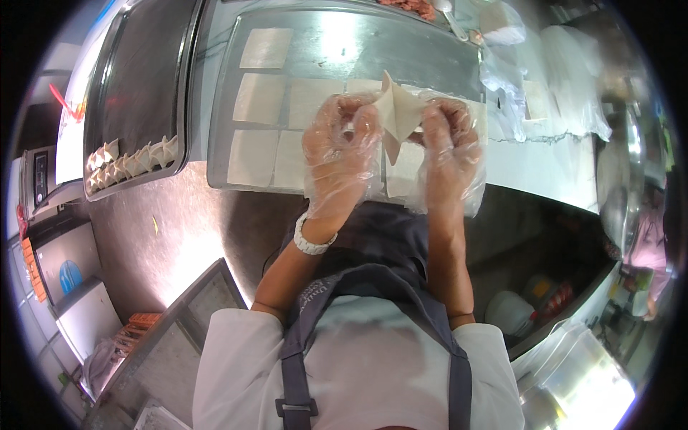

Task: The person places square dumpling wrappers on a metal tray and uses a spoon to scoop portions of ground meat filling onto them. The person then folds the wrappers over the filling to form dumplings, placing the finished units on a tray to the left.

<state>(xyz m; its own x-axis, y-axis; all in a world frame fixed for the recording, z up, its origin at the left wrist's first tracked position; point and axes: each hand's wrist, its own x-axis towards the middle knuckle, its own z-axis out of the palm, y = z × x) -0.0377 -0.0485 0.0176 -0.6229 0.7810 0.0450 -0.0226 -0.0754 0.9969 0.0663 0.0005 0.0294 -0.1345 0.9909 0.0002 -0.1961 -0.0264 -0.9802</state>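
Note:
Both my hands wear clear plastic gloves and are raised over a metal tray (344, 57). Between them I hold a folded dumpling wrapper (398, 115), its pointed corners sticking up and down. My left hand (340, 140) pinches its left side; my right hand (450, 140) pinches the right side. Whether filling sits inside the fold cannot be seen. Beneath my hands, flat square wrappers (258, 99) lie in rows on the tray, some partly covered by my gloves.
At the left, a dark tray (140, 79) carries several folded dumplings (132, 163) along its near edge. Reddish filling (407, 7) and a white spoon (451, 18) are at the far edge. Clear plastic bags (505, 72) lie to the right. Another person (648, 236) is at the far right.

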